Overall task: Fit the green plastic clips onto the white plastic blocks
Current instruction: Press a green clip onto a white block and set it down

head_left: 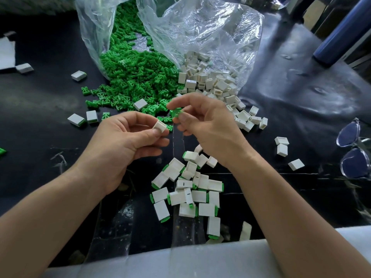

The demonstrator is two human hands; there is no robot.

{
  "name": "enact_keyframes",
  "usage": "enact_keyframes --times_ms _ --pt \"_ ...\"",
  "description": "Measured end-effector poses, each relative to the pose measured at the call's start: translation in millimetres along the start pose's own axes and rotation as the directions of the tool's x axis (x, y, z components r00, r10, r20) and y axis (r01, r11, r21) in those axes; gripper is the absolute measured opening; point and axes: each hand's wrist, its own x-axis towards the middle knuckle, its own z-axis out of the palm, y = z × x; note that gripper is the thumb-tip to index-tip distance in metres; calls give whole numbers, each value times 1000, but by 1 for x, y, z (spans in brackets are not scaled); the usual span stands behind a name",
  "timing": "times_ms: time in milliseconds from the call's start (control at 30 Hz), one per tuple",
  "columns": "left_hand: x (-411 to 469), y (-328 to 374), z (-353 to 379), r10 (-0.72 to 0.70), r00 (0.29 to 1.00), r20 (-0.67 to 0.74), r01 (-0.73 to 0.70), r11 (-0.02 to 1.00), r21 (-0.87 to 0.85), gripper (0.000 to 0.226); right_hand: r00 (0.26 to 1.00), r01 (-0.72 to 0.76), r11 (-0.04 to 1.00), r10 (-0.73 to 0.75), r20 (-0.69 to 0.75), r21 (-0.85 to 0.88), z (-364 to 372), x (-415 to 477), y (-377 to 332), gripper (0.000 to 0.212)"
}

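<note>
"Two parts are up in your hands. Which step does that make it?"

"The mating step, by my reading. Your left hand (128, 137) pinches one white block (160, 126) between the thumb and curled fingers, with its open side turned up and to the right. Your right hand (202, 125) pinches a green clip (176, 113) at thumb and forefinger, the other fingers loosely curled. Clip and block are close but just apart, so nothing is seated yet."

"What does the next move ask of you?"

"Line the clip up with the block's open end, then press it home until only a green edge shows. The clip is blurred, so I cannot tell which way its prongs face. Check that before you push."

"And the rest of the stock?"

"Just near of your hands lies the pile of finished blocks (188, 189), each with green at one end. Far of your hands, the heap of green clips (132, 77) spills from a clear plastic bag (210, 33), with the heap of bare white blocks (212, 81) to its right. A few strays sit on the dark worktop (50, 97) on both sides. A pair of glasses (353, 149) lies at the right edge, well apart from the work."

"How far along are you?"

"Early, I judge: the finished pile is small against both heaps."
</note>
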Motion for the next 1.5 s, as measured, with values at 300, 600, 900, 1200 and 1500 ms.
enact_keyframes --times_ms 300,600,900,1200,1500 --pt "0 -1 0 19 1000 -1 -19 999 38 19 999 12 1000 -11 -36 16 1 0 -2 20" --pt "-1 -1 1 46 999 -7 -46 997 68 22 999 -27 998 26 27 57 5 -1 -1 21" --pt "-1 -1 1 72 997 -18 -70 993 99 21 1000 19 995 -17 24 -98 2 -1 0 28" --pt "-1 -2 1 89 996 -22 -86 991 99 19 1000 9 993 -7 16 -114 1 -2 -3 29" --pt "-3 -1 1 99 995 0 -98 990 102 20 998 7 989 2 58 -148 1 -2 -4 30"
